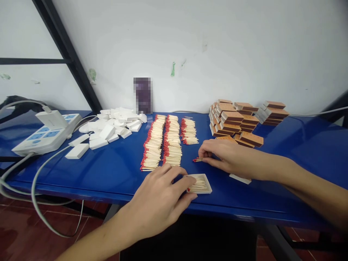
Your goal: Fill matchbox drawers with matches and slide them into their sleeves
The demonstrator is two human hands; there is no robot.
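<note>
My left hand (165,199) grips a white matchbox tray (208,185) at the table's front edge, with its fingers closed round the left end. Inside the tray lie several matches (199,184). Between the thumb and fingers of my right hand (231,159) is a small bunch of red-tipped matches (197,159), held just above or on the table. A white piece (240,178), perhaps another tray, shows partly under my right hand. Beyond my hands, loose matches lie in two long rows (153,143) (173,141) and one shorter row (189,131), heads to the left.
White empty-looking trays (107,132) are heaped at the left beside a power strip (46,134) with cables. Brown matchbox sleeves (231,116) are stacked at the back right. A phone-like upright object (143,96), blurred, leans on the wall. The blue table (114,170) ends at its front edge.
</note>
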